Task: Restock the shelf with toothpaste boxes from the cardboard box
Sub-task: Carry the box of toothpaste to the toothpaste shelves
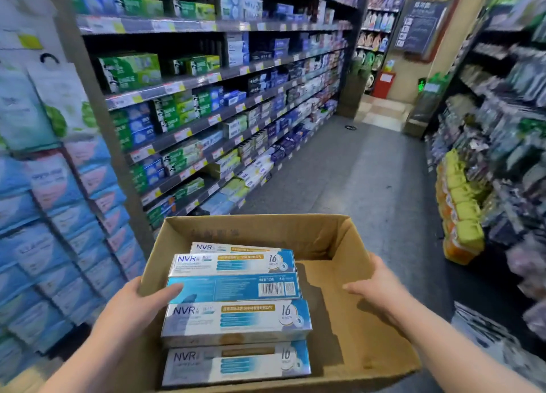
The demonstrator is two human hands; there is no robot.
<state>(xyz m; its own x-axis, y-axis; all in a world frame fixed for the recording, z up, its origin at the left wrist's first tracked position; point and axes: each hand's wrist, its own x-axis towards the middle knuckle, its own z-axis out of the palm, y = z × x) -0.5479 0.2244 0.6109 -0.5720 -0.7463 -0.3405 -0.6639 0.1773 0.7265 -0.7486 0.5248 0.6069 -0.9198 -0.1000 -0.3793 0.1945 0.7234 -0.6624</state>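
Note:
An open cardboard box is carried at waist height in the lower middle of the view. Several blue-and-white NVR toothpaste boxes lie stacked in its left half; the right half shows bare cardboard. My left hand grips the box's left wall, thumb inside touching a blue toothpaste box. My right hand grips the right wall, with the thumb inside and the fingers outside. The toothpaste shelves run along the left side of the aisle, filled with green, blue and white cartons.
Stacked pastel packs fill the near-left shelving. The grey aisle floor stretches ahead toward a red bin at the far end. On the right stand shelves of hanging goods and a stack of yellow-green sponges.

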